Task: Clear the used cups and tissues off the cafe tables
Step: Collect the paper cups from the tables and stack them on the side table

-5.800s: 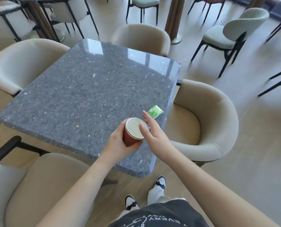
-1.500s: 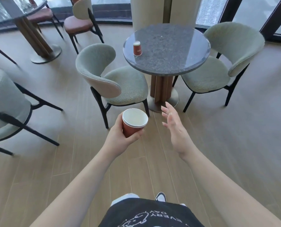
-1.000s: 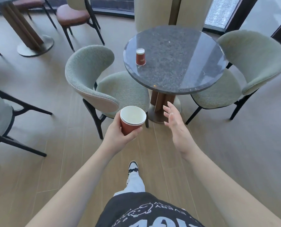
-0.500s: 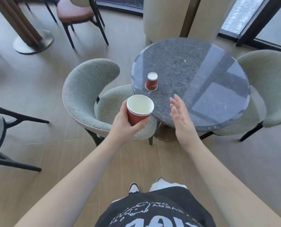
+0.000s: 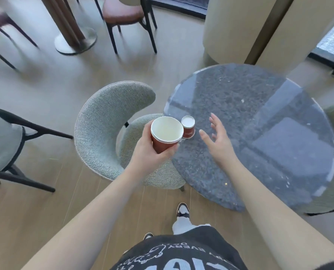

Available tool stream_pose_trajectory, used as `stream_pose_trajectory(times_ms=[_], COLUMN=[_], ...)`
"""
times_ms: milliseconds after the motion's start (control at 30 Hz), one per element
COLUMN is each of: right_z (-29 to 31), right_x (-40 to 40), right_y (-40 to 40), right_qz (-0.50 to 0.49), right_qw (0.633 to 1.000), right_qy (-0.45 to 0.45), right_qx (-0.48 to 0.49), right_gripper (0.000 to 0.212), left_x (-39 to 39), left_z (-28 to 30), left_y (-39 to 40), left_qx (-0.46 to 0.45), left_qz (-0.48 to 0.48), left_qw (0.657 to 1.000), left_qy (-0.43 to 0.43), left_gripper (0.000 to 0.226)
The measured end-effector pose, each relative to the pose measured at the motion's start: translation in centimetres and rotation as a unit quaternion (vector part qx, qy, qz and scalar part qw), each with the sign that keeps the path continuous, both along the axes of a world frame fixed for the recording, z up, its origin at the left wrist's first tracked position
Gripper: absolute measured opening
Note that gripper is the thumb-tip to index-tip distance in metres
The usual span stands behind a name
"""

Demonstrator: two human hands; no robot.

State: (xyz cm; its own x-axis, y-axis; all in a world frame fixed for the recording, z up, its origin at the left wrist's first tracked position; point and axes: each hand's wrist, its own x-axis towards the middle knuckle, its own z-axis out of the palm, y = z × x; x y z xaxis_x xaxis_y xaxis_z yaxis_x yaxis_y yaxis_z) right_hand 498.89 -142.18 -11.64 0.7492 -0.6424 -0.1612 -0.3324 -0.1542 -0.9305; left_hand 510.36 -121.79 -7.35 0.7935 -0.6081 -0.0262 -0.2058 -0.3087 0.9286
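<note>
My left hand (image 5: pixel 150 152) grips a stack of red paper cups (image 5: pixel 165 136) with a white inside, held upright over the left edge of a round dark stone table (image 5: pixel 259 117). A second red paper cup (image 5: pixel 188 127) stands upright on the table near that edge, just right of the held stack. My right hand (image 5: pixel 218 141) hovers open above the tabletop, fingers spread, a short way right of the standing cup and not touching it. No tissue shows on this table.
A grey-green upholstered chair (image 5: pixel 107 129) is tucked at the table's left, under my left hand. Another chair (image 5: pixel 4 141) stands at far left, a brown-seated chair (image 5: pixel 127 12) and a table pedestal (image 5: pixel 72 38) behind. A beige pillar (image 5: pixel 238 28) rises beyond the table.
I have walked from the square table to the round one; it and its cup now lie close below. My right hand has moved out over the tabletop towards the standing cup.
</note>
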Motion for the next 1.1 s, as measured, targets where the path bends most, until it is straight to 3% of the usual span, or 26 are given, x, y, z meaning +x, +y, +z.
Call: stream_pose_trajectory(times_ms=[133,200,300,400,600,667,767,833,867,900,967,1033,1100], right_z=[-2.4,-3.9,-6.0,-7.6,-7.2,-6.1,-3.4,-0.9,0.6,2.1,4.9,6.9,7.9], right_x=[4.0,6.3,9.1,10.6,12.0,12.1,11.5,10.7,10.3,9.8,8.9,7.9,7.1], right_y=[-2.3,-3.0,-3.4,-3.9,-3.9,-4.3,-5.1,-5.2,-4.9,-4.4,-3.2,-1.9,-0.5], right_qz=[0.092,0.144,0.258,0.316,0.292,0.273,0.185,0.092,0.035,-0.014,-0.053,-0.039,-0.021], right_qw=[0.987,0.964,0.871,0.801,0.803,0.835,0.912,0.973,0.996,0.995,0.926,0.855,0.814], right_qy=[0.085,0.141,0.241,0.295,0.307,0.305,0.219,0.131,0.071,0.001,-0.124,-0.183,-0.21], right_qx=[-0.098,-0.175,-0.341,-0.414,-0.42,-0.368,-0.291,-0.166,-0.051,0.095,0.353,0.483,0.542], right_gripper=[0.074,0.078,0.086,0.084,0.053,0.05,0.051,0.048,0.043,0.037,0.03,0.027,0.034], left_x=[0.7,0.9,1.5,1.9,1.9,2.2,2.4,2.4,2.4,2.4,2.5,2.5,2.4], left_z=[-0.1,-0.4,-0.7,-1.3,-1.3,-1.3,-1.3,-1.0,-0.7,-0.4,0.1,0.4,0.3], left_y=[-1.6,-2.0,-1.9,-2.3,-2.5,-2.4,-2.0,-1.7,-1.5,-1.3,-1.2,-1.1,-1.0], left_qx=[-0.005,-0.002,0.013,0.023,0.037,0.036,0.026,0.024,0.029,0.036,0.05,0.058,0.058], left_qz=[0.027,0.034,0.047,0.041,0.055,0.059,0.067,0.075,0.078,0.08,0.084,0.087,0.088], left_qw=[0.999,0.999,0.998,0.999,0.998,0.998,0.997,0.996,0.995,0.995,0.994,0.994,0.994], left_qy=[-0.031,-0.039,-0.041,-0.012,-0.003,-0.004,-0.01,-0.039,-0.049,-0.049,-0.043,-0.039,-0.034], left_gripper=[0.079,0.078,0.077,0.083,0.084,0.084,0.082,0.077,0.076,0.074,0.073,0.075,0.075])
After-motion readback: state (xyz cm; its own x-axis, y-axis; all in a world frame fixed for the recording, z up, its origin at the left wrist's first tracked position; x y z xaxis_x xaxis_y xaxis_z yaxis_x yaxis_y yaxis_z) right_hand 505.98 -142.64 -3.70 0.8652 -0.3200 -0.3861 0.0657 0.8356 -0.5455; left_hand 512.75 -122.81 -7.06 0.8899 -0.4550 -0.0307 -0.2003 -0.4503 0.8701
